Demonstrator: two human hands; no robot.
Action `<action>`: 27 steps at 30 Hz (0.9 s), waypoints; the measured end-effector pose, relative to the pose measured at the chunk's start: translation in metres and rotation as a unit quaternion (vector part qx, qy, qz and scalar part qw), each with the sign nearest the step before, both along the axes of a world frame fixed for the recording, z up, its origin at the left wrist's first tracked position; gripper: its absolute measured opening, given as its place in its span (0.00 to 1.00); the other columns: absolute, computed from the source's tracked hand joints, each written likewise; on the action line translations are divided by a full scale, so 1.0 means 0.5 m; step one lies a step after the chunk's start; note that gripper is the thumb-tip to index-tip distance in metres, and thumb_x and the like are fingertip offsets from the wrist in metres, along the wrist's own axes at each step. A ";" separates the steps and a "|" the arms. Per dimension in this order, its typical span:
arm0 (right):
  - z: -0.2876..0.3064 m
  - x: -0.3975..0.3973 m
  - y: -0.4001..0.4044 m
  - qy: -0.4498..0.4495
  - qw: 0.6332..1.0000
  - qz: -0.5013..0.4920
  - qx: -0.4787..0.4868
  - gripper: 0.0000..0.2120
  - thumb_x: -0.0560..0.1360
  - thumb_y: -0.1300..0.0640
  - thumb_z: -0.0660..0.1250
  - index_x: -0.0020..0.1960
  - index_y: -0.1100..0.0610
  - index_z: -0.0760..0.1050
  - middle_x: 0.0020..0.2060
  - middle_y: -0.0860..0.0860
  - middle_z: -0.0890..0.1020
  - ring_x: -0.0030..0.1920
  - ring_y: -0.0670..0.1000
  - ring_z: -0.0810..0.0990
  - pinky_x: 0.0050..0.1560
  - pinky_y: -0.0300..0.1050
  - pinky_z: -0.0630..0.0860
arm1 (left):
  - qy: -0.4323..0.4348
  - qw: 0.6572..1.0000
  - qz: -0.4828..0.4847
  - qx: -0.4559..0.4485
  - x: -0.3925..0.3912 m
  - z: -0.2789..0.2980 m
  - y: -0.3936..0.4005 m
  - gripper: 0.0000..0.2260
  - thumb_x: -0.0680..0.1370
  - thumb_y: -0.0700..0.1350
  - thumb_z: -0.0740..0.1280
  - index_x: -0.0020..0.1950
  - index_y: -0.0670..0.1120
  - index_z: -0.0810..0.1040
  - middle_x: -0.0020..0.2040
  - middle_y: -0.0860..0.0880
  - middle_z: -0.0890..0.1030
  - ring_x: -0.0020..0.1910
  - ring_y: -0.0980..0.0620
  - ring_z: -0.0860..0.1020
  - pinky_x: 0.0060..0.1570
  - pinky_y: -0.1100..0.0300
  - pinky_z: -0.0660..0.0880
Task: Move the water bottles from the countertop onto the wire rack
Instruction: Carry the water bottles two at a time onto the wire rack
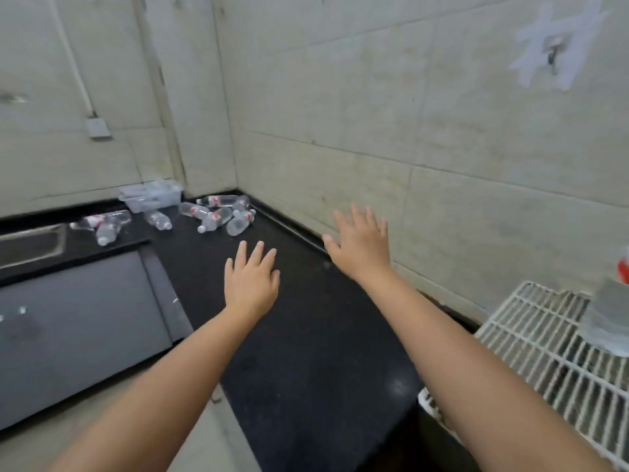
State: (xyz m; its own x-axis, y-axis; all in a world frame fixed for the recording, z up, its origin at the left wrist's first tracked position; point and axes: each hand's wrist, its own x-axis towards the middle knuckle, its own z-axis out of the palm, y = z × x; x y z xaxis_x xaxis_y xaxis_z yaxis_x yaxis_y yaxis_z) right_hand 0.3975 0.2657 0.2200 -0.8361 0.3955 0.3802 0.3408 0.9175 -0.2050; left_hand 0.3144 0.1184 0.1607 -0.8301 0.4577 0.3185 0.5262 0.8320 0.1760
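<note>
Both hands are stretched out above the black bench (306, 335) with fingers straight and spread; nothing is held by the left hand (251, 284) or the right hand (360, 247). The water bottles (221, 214) are seen lying on their sides in a loose heap well beyond the fingertips, in the far corner, with a few more bottles (105, 228) scattered to the left of the left hand, near a clear tray (149, 195) and a sink (30, 247). The wire rack (544, 342) lies to the right of the right forearm; one blurred bottle (609, 315) appears to stand on it already. The task is judged barely begun: roughly a dozen bottles are left to be carried over.
</note>
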 end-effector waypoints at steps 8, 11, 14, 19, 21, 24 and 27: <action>-0.167 -0.312 -0.162 -0.067 0.997 -0.003 -0.045 0.26 0.79 0.46 0.52 0.74 0.54 0.54 0.76 0.56 0.53 0.76 0.58 0.46 0.74 0.60 0.43 | -0.047 0.998 0.031 -0.024 -0.288 -0.078 -0.167 0.22 0.81 0.51 0.52 0.75 0.51 0.56 0.77 0.50 0.53 0.76 0.44 0.45 0.74 0.47 0.50; -0.214 -0.420 -0.220 -0.083 0.995 -0.004 -0.061 0.26 0.79 0.46 0.52 0.74 0.54 0.54 0.75 0.56 0.54 0.76 0.58 0.47 0.74 0.59 0.44 | -0.070 0.996 0.025 -0.047 -0.396 -0.105 -0.216 0.22 0.81 0.51 0.52 0.75 0.51 0.54 0.77 0.50 0.52 0.76 0.44 0.46 0.74 0.47 0.50; -0.254 -0.524 -0.262 -0.098 0.992 -0.010 -0.073 0.26 0.79 0.47 0.53 0.74 0.54 0.55 0.75 0.56 0.55 0.76 0.58 0.48 0.74 0.59 0.45 | -0.077 0.996 0.018 -0.049 -0.497 -0.131 -0.250 0.23 0.81 0.51 0.53 0.75 0.51 0.54 0.77 0.49 0.52 0.76 0.44 0.47 0.74 0.47 0.51; -0.323 -0.671 -0.302 -0.153 0.984 -0.012 -0.085 0.26 0.79 0.47 0.53 0.74 0.55 0.55 0.75 0.57 0.56 0.76 0.58 0.48 0.74 0.58 0.46 | -0.126 0.990 -0.003 -0.062 -0.642 -0.193 -0.264 0.24 0.80 0.51 0.54 0.75 0.50 0.53 0.77 0.49 0.52 0.76 0.44 0.47 0.74 0.48 0.50; -0.349 -0.732 -0.300 -0.173 0.981 -0.016 -0.091 0.26 0.79 0.46 0.53 0.74 0.55 0.54 0.75 0.57 0.55 0.76 0.58 0.48 0.74 0.58 0.46 | -0.140 0.988 -0.015 -0.070 -0.701 -0.220 -0.259 0.24 0.80 0.51 0.54 0.75 0.50 0.53 0.77 0.49 0.51 0.76 0.44 0.46 0.74 0.48 0.49; -0.380 -0.830 -0.274 -0.185 0.977 -0.029 -0.106 0.26 0.79 0.46 0.52 0.74 0.54 0.54 0.75 0.56 0.55 0.76 0.57 0.48 0.74 0.57 0.46 | -0.153 0.984 -0.028 -0.081 -0.801 -0.252 -0.244 0.24 0.80 0.51 0.54 0.75 0.50 0.53 0.77 0.49 0.51 0.76 0.44 0.46 0.74 0.48 0.49; -0.398 -0.934 -0.234 -0.180 0.974 -0.043 -0.127 0.25 0.79 0.47 0.52 0.74 0.54 0.55 0.75 0.56 0.56 0.76 0.57 0.49 0.74 0.56 0.47 | -0.160 0.982 -0.027 -0.096 -0.919 -0.269 -0.219 0.24 0.80 0.51 0.54 0.75 0.50 0.52 0.77 0.49 0.51 0.76 0.44 0.46 0.74 0.48 0.50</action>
